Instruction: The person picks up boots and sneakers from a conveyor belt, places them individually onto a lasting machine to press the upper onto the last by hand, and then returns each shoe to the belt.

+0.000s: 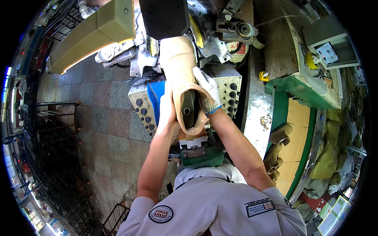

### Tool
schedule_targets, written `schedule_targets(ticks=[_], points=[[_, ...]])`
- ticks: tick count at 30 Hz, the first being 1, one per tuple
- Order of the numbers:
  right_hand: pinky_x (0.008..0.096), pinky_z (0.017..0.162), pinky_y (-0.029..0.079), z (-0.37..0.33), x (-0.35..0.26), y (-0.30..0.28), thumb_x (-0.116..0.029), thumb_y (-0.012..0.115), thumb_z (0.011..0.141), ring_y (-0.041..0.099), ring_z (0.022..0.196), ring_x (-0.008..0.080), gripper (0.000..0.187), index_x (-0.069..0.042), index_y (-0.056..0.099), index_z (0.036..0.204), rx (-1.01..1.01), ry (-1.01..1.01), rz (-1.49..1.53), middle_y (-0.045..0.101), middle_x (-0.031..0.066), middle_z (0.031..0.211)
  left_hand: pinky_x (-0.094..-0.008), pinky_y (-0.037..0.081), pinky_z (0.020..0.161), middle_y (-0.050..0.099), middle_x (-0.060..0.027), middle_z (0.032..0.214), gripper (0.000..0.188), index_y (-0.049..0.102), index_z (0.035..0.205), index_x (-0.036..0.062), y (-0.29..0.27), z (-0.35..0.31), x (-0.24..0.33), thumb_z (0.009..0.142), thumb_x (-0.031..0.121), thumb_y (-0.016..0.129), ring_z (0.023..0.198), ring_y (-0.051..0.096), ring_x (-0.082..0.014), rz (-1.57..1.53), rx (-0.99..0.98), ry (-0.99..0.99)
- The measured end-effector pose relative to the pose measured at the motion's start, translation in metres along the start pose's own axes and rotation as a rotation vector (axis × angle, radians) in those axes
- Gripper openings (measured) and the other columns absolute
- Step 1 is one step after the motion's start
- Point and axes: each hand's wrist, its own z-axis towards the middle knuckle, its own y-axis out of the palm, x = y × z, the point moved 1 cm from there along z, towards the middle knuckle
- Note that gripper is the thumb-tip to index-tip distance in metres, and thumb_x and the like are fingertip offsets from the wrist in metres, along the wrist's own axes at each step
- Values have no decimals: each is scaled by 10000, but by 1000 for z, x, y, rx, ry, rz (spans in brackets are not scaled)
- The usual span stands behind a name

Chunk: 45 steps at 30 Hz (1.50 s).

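Note:
A tan boot upper (178, 57) sits in the machine, its open top facing me and its toe end under a black block (164, 17). Inside the opening shows a dark shoe last (190, 110) with a round hole. My bare left hand (168, 105) is pressed along the boot's left side, fingers partly hidden behind it. On the right side of the shaft, my right hand (209, 89), in a white knit glove with a blue cuff, grips the boot with its fingers toward the machine. Metal clamp plates (145, 59) flank the toe end.
Control panels with black knobs stand left (142, 108) and right (231, 92) of the boot. A cream machine arm (98, 31) juts out to the upper left. Several brown boots (277, 147) lie on a shelf at right, below a worn wooden bench (277, 43). Dark racks (51, 153) line the left.

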Motion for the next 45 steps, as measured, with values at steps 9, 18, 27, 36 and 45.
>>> schedule_targets(ticks=[9,18,27,36,45], points=[[301,757,528,-4,6,5,-321,687,1007,626,850,106,335,9,742,1030,56,31,52,713,30,948,-322,574,837,736,-147,1112,560,651,1257,-49,-20,16,-6,1123,425,384,933,710,-174,285,-73,145],[337,717,532,3,43,-25,-264,604,1060,643,790,163,293,12,703,1083,-18,-423,-491,712,166,893,-314,543,932,719,-145,1167,641,624,1290,-54,-16,10,-18,1127,492,329,1028,690,-178,192,-210,228],[288,639,473,2,43,-19,-407,659,1023,552,706,78,428,-10,731,878,91,-113,-241,675,11,771,-349,544,969,701,-166,1214,629,595,1324,-62,-19,12,-16,1139,455,290,1085,687,-210,335,-260,341],[269,727,488,-8,42,-37,-420,633,1041,579,815,67,417,-22,754,1006,94,61,7,694,-9,892,-346,528,972,692,-180,1241,621,532,1418,-58,-71,15,-43,1119,462,370,1055,687,-233,339,-160,273],[385,752,606,-136,20,-186,-373,636,1005,720,994,311,575,51,527,1377,313,149,43,673,197,1242,-485,510,1009,459,-290,1476,1004,347,1487,-91,-217,-59,-184,688,236,859,1251,571,-435,1863,-41,446]])
